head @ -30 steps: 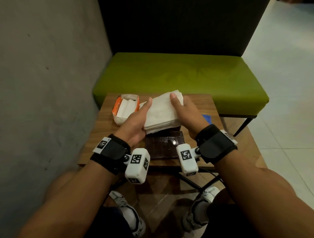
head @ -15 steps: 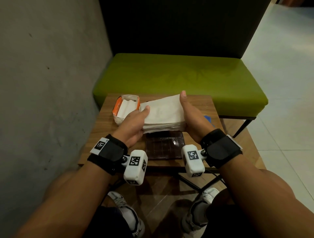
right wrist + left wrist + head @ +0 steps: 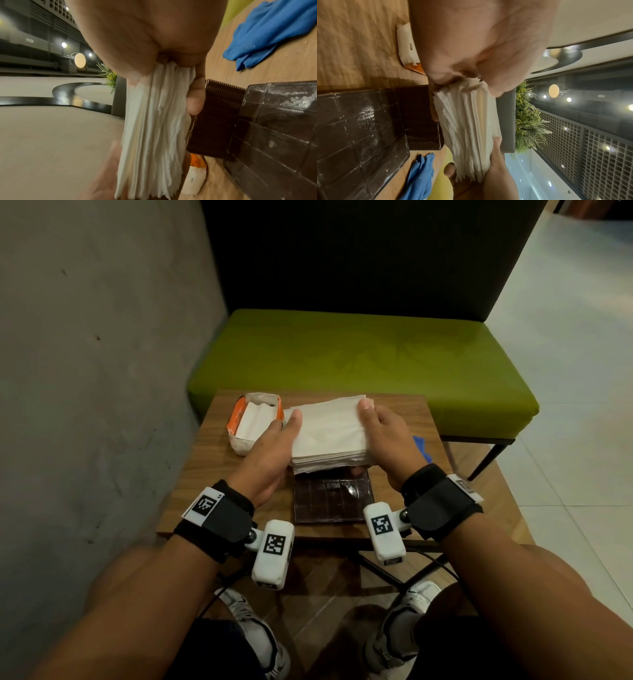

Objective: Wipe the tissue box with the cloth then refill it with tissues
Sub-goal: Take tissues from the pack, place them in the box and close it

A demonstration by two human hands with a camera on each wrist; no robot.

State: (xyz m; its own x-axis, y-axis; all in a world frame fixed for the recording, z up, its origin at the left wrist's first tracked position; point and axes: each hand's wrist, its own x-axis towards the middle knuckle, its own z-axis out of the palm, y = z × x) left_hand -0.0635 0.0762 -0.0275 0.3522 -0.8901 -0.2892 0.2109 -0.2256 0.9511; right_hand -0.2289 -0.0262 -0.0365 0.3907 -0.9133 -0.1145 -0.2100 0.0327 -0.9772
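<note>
- Head view: both hands clamp one stack of white tissues between them, held above the dark tissue box, which is mostly hidden beneath it. The left hand grips the stack's left edge, thumb on top; the right hand grips the right edge, thumb likewise on top.
- Head view, surroundings: one dark glossy lid lies flat on the wooden table, just in front of the stack. One torn orange-and-white tissue packet stands open at the left hand's far side, with tissues inside. A corner of one blue cloth shows past the right hand. One green bench stands behind the table.
- Left wrist view: the thumb presses the stack's upper face and the fingers curl under it, so the grip is closed on the tissues. The ribbed brown tissue box sits under the stack, between the lid and the cloth.
- Right wrist view: thumb on one face, fingers curled round the other, pinching the stack firmly. The box sits just beside those fingers, with the lid touching it and the cloth farther off on the table.
</note>
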